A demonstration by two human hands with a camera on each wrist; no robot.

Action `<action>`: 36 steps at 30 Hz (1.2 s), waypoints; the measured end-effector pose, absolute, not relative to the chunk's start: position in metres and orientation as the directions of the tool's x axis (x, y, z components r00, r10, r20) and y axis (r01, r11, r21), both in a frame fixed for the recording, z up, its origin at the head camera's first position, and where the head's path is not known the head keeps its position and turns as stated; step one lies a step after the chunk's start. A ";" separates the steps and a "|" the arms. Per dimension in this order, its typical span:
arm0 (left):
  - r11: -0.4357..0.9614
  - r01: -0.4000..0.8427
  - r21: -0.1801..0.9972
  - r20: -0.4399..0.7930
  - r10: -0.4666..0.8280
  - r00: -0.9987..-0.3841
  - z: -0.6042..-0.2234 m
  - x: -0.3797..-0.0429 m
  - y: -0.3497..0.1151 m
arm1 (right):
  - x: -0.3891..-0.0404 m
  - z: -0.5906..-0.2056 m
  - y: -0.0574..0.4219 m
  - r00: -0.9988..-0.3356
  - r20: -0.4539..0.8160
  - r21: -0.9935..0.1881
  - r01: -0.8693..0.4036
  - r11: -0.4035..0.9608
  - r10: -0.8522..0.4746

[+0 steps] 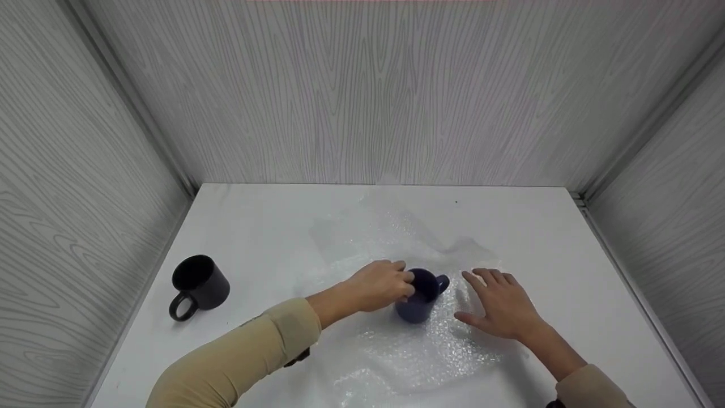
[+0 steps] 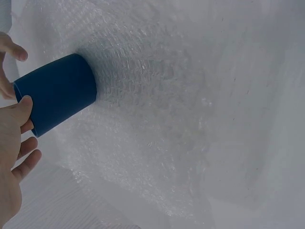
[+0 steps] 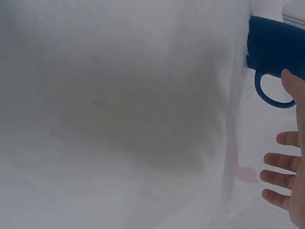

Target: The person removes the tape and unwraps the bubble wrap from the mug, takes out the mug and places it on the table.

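Observation:
A dark blue mug (image 1: 416, 310) stands on a sheet of bubble wrap (image 1: 391, 357), its handle turned to the right. My left hand (image 1: 380, 285) pinches the mug's rim from the left; in the left wrist view the thumb presses the outer wall of the blue mug (image 2: 62, 90) with a finger inside the rim. My right hand (image 1: 501, 303) hovers to the right of the mug, fingers spread and holding nothing. The right wrist view shows the mug's handle (image 3: 274, 102) near that hand's thumb, with the fingers straight.
A black mug (image 1: 209, 286) stands at the left of the white table (image 1: 255, 226), its handle toward the front. Wood-grain panels (image 1: 368, 96) wall the table at the back and on both sides. The bubble wrap lies across the table's middle, its far edge raised in folds.

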State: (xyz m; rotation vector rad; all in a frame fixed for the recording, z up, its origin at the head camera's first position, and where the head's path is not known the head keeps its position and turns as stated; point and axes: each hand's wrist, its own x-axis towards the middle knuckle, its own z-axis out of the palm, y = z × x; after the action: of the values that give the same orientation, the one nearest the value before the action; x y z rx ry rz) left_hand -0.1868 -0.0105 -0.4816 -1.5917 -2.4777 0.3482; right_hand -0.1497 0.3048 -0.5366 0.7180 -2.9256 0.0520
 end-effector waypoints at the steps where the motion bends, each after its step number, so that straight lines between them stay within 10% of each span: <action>1: 0.403 0.869 -0.287 0.017 0.909 -0.416 -0.482 -0.187 -0.010 | -0.149 -0.539 0.304 -0.880 0.128 0.001 -0.461 0.888 -0.457; 36: 0.487 0.850 -0.199 0.093 0.873 -0.479 -0.488 -0.180 0.001 | -0.140 -0.576 0.305 -0.900 0.036 0.105 -0.429 0.897 -0.434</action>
State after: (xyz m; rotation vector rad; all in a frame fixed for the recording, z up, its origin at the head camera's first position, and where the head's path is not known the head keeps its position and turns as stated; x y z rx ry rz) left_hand -0.1803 0.0013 -0.4876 -1.4934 -2.5487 0.1865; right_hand -0.1402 0.3053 -0.5760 0.6838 -3.0031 -0.1463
